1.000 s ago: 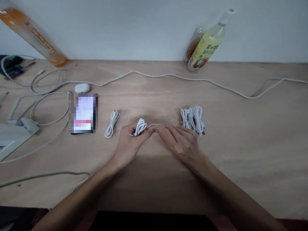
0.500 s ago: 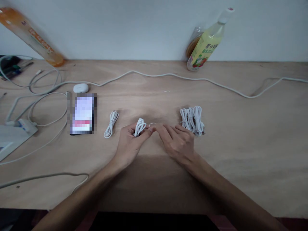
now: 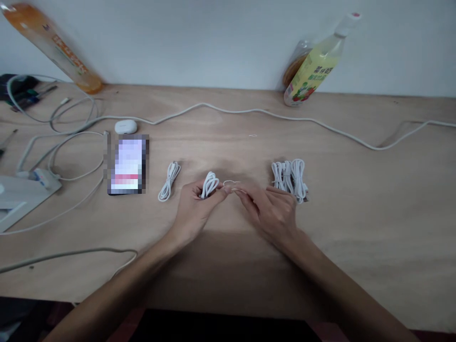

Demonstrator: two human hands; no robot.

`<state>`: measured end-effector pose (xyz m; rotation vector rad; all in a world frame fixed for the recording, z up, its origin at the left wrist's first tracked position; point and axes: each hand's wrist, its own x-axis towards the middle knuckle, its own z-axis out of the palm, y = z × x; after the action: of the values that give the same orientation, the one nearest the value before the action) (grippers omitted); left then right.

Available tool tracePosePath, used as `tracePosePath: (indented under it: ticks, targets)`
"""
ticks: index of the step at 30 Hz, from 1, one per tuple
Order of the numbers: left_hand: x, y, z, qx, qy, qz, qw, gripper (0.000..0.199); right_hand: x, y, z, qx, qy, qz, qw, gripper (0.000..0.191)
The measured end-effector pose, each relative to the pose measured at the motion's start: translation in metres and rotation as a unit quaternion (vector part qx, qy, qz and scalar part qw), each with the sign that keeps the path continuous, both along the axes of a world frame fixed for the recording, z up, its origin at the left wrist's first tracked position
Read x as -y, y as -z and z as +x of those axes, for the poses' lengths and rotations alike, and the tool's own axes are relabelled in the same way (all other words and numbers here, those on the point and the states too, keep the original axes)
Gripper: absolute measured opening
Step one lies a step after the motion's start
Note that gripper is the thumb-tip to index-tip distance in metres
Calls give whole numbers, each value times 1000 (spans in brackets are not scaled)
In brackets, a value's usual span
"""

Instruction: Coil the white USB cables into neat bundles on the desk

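My left hand (image 3: 194, 204) is closed around a coiled white cable (image 3: 209, 184), whose loops stick up from the fingers. Between the fingertips of both hands runs a thin white tie (image 3: 231, 182), curved into a small arc. My right hand (image 3: 272, 206) pinches one end of it, its other fingers curled. Left of my left hand lies a bundled white cable (image 3: 169, 181), tied at its middle. Several more bundled white cables (image 3: 298, 178) lie side by side just beyond my right hand, partly covered by its fingers.
A phone (image 3: 128, 164) and a white earbud case (image 3: 126, 127) lie left. Loose cords and a power strip (image 3: 26, 194) fill the left side. A long white cable (image 3: 256, 111) crosses the table (image 3: 374, 228). An orange bottle (image 3: 53, 47) and a yellow bottle (image 3: 317, 69) stand by the wall.
The whole view has shifted slightly. My right hand has moved a little away from the left fingertips, and more of the thin tie shows between them. The coiled cable stays in my left hand.
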<state>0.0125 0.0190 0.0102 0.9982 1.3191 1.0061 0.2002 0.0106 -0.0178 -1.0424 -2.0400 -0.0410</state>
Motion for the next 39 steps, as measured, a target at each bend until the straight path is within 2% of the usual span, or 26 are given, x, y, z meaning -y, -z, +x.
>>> tracePosePath:
  ticks: [4,7,14,18,26,32,39]
  targets:
    - [-1,-1,-1,7,5,-12,1000,34,1,4,5,27,-3,-4,1000,28]
    - [-1,-2,-1,10,19,-12,1000,29,3,5,8,61,1,-12,998,29]
    - [-2,-3,0,6,29,-7,1000,29,0,-10,7,125,-2,76,989,39]
    - [-2,-2,0,5,25,-11,1000,28,-1,-10,5,139,8,116,983,34]
    - [-1,4,0,4,16,4,1000,26,3,-1,2,114,26,93,989,31]
    - [-2,3,0,3,19,21,1000,25,4,1,3,97,31,86,991,24]
    - [-2,-1,0,-18,19,18,1000,27,2,6,7,67,18,66,995,43]
